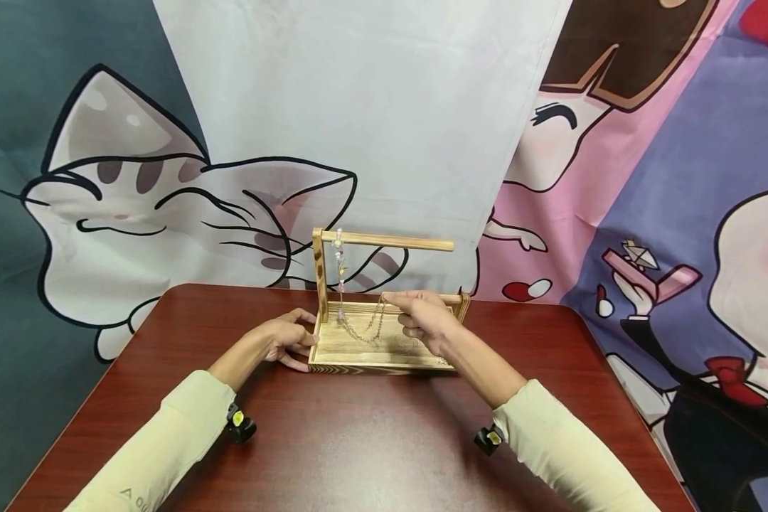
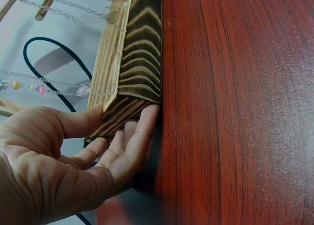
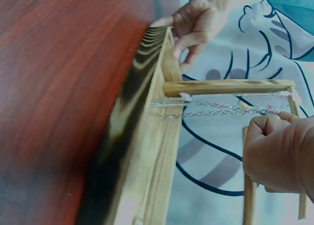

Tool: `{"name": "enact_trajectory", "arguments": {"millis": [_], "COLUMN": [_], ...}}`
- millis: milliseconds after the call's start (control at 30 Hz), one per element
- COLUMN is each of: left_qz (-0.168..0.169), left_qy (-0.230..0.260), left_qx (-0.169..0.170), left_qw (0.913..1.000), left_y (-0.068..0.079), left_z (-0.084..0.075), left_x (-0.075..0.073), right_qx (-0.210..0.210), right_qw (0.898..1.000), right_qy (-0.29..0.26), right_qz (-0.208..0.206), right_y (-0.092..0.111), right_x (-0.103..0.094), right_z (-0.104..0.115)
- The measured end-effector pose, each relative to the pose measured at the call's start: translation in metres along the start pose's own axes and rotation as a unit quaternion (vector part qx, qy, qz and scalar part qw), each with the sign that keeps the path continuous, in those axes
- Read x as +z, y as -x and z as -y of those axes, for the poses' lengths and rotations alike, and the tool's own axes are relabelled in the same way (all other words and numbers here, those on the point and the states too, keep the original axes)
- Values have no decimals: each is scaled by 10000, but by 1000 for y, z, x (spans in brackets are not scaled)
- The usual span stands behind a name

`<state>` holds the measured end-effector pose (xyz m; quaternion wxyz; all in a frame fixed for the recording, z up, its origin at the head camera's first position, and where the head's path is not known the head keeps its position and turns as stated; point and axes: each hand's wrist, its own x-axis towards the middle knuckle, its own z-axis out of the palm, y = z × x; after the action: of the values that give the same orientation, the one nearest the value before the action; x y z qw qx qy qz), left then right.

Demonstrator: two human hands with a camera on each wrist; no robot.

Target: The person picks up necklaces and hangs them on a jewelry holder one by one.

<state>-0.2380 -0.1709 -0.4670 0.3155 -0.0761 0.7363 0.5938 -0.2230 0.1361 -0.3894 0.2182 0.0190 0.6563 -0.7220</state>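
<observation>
A wooden jewelry stand (image 1: 352,352) has a shallow tray base, a left post and a high crossbar (image 1: 397,242). My left hand (image 1: 284,338) grips the tray's left end, thumb at the rim and fingers at the end and underside, as the left wrist view shows. From the left of the crossbar hangs a necklace (image 1: 341,269) with pastel beads and a silver chain (image 3: 216,113). My right hand (image 1: 425,321) pinches part of that chain above the tray, so the chain sags in a loop toward the post. The exact pinch point is partly hidden by the fingers.
A lower wooden bar (image 1: 451,299) runs along the tray's back, with thin strands on its right end (image 1: 464,307). Something small and shiny (image 1: 444,361) lies in the tray's front right corner. The stand is on a reddish-brown table (image 1: 371,441) before a cartoon-printed cloth (image 1: 390,107).
</observation>
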Motion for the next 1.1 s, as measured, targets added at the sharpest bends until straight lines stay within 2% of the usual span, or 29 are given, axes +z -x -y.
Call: {"name": "enact_trajectory", "arguments": {"millis": [567, 1100], "left_qz": [39, 9], "left_qy": [2, -24], "left_qx": [-20, 45], "left_qw": [10000, 10000], "left_y": [0, 2], "left_z": [1, 1], "left_x": [-1, 0], "right_qx": [-42, -394], "right_qw": [9996, 9978], "right_qy": [-48, -304], "right_qz": [-268, -428], "right_y": [14, 29], "right_x": [-17, -34], "right_z": [49, 78]}}
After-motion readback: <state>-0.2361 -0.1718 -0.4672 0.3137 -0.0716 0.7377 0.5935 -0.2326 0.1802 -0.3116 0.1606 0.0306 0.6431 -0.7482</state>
